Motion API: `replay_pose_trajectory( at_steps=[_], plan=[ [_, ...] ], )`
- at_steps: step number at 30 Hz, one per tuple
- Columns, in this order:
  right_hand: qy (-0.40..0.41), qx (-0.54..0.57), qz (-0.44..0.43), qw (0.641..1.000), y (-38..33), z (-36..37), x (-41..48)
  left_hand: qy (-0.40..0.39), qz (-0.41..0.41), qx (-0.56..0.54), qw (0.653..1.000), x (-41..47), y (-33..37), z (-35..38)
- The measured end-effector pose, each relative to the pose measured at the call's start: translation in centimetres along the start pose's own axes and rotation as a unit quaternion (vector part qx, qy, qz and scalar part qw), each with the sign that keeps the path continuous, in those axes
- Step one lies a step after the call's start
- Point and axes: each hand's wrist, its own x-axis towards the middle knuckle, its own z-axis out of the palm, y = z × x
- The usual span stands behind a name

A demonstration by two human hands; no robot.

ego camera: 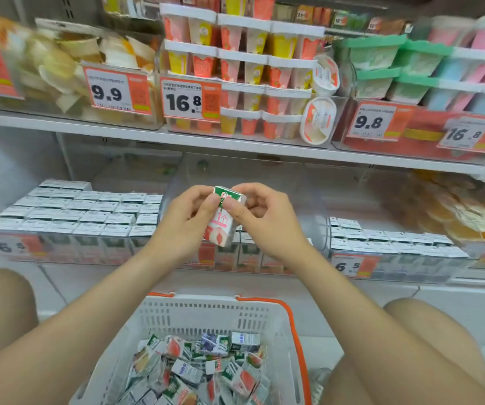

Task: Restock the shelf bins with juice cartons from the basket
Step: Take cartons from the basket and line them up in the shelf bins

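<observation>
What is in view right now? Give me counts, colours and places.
held carton: one, white with green top and pink fruit; over the middle bin
basket: one, white with orange handles; floor, between the knees
loose cartons: many, mixed colours; in the basket
left bin: one, clear; lower shelf, full of cartons
middle bin: one, clear; lower shelf, a few cartons at its front
right bin: one, clear; lower shelf, partly filled
cup packs: many, pink, yellow and orange; upper shelf, middle
price tags: several, orange and white; bin fronts
knees: two; bottom corners
left grip: pinches the held carton
right grip: pinches the held carton
</observation>
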Motion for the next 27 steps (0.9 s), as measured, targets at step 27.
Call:
replay_pose_trajectory(
  at_steps=[27],
  plan=[
    [-0.14, -0.311, -0.068, 0.937, -1.5, 29.1, 18.4, -0.027, -0.104, 0.587, 0.803, 1.7, -11.8, -23.4]
  ],
)
